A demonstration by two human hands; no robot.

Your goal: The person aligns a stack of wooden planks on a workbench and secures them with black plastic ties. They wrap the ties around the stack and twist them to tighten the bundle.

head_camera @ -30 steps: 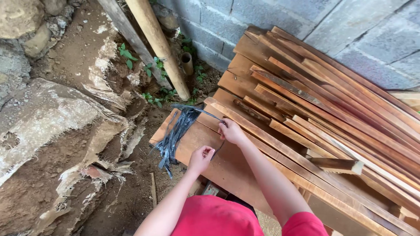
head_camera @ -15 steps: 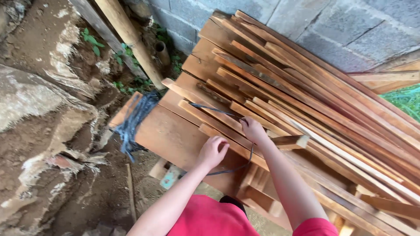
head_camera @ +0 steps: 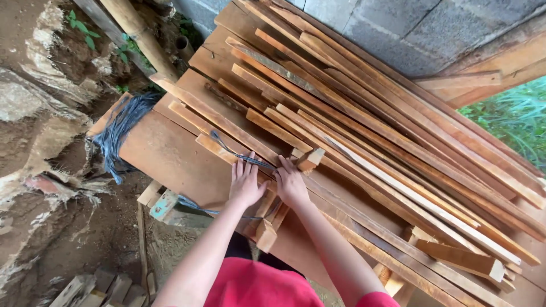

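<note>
Hands now together on timber stack.
Left hand (head_camera: pixel 245 183) and right hand (head_camera: pixel 291 183), both flat and open, have shifted onto short wood strips (head_camera: pixel 267 222) beside the dark cord (head_camera: pixel 236 152).

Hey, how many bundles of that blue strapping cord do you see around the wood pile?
2 visible. A thick bundle of blue cord drapes over the left end of the wide board; thinner strands lie across the slats by the left hand and right hand. More may be hidden underneath.

Plank pile (head_camera: pixel 398 131) – far ends cut off by frame
</note>
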